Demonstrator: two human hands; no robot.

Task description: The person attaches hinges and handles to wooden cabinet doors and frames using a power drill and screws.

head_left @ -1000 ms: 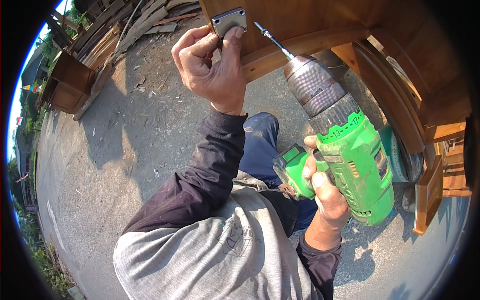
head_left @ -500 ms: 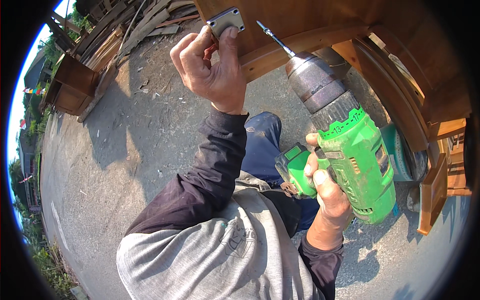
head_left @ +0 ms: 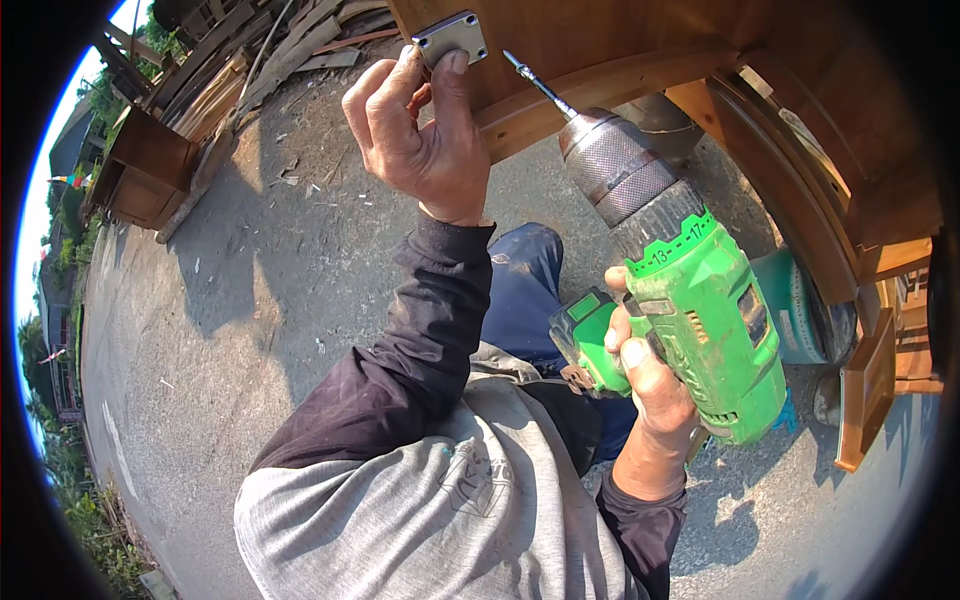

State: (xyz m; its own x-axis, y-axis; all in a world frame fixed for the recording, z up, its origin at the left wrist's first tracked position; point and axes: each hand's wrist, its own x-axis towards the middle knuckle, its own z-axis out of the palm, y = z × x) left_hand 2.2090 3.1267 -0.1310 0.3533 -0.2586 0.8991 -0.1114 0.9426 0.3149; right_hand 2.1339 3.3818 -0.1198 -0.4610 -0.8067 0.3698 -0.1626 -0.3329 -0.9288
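Observation:
Between thumb and fingers, my left hand [head_left: 425, 135] pinches a small silvery metal plate [head_left: 450, 40] with holes near its corners. The plate lies against the brown wooden panel [head_left: 590, 45], by its left edge. My right hand [head_left: 650, 370] is wrapped round the handle of a green cordless drill [head_left: 705, 320]. Its long screwdriver bit [head_left: 537, 84] points up and left, with the tip a short way right of the plate and apart from it. Whether a screw sits on the tip is too small to tell.
Curved wooden furniture parts [head_left: 800, 180] stand on the right, beside a teal bucket [head_left: 795, 310]. A small wooden cabinet [head_left: 150, 170] is at the far left, near a pile of planks [head_left: 300, 40]. Rough concrete ground [head_left: 200, 340] spreads underneath.
The drill has shifted slightly left and up, bringing its bit a little nearer the plate. My left hand and the plate have barely moved.

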